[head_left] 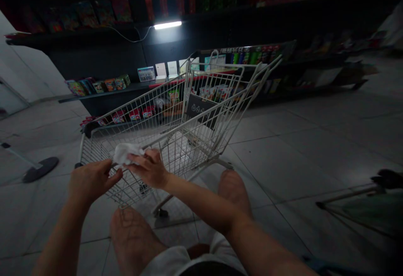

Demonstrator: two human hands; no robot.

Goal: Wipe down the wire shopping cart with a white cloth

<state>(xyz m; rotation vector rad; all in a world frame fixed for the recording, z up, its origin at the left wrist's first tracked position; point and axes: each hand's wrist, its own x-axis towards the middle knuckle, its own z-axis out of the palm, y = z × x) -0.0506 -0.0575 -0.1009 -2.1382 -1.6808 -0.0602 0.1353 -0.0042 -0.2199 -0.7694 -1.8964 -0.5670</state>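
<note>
A white wire shopping cart (201, 112) stands on the tiled floor right in front of my bare knees. My right hand (150, 167) is closed on a white crumpled cloth (126, 152) and presses it against the cart's near top rim. My left hand (91, 180) is at the same rim just left of the cloth, fingers curled around the wire edge. The cart's basket looks empty apart from a dark child-seat panel at its far end.
Dark shop shelves (103, 93) with coloured packets run behind the cart, lit by a tube lamp (167, 25). A round stand base (40, 169) lies on the floor at left. Another metal frame with green fabric (368, 209) sits at right. Pale tiled floor stretches to the right.
</note>
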